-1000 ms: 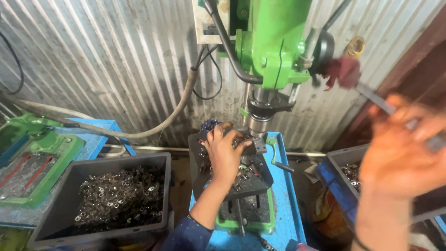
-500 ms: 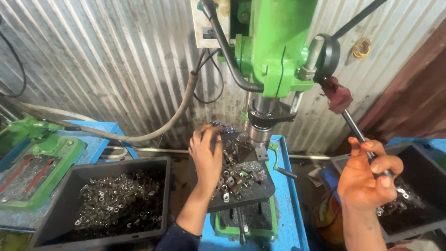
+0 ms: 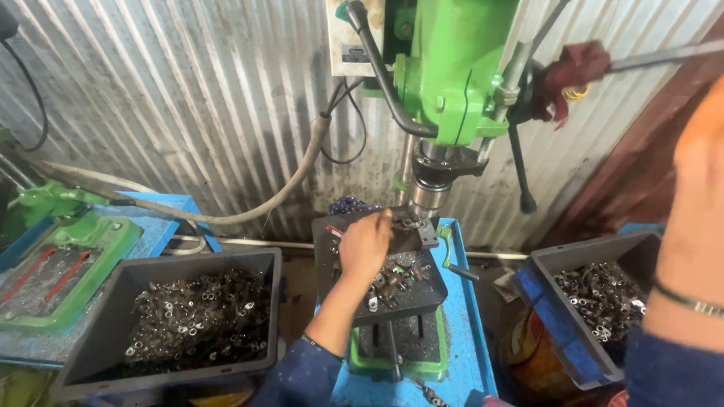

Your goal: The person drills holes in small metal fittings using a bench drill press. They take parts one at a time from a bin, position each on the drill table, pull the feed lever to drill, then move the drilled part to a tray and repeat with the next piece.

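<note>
My left hand (image 3: 367,245) lies on the dark drill table (image 3: 396,307), fingertips pinched on a small metal part (image 3: 398,221) at the fixture right under the spindle (image 3: 430,192) of the green drill press (image 3: 452,75). Loose small metal parts (image 3: 392,275) lie scattered on the table beside the hand. My right hand (image 3: 697,173) is raised at the right edge, close to the camera and blurred. It holds the outer end of the feed lever (image 3: 656,56), which runs from a red-wrapped hub (image 3: 573,68); the fingers are cut off by the frame.
A grey bin (image 3: 83,362) of several small metal rings stands at lower left, and a second bin (image 3: 554,264) of similar parts at right. A green machine (image 3: 68,241) sits at far left. A hose (image 3: 286,188) hangs along the corrugated wall. The blue stand (image 3: 467,354) carries the press.
My right hand has swung the feed lever up, from low on the right to high on the right. My left hand stayed on the table and shifted toward the fixture under the spindle.
</note>
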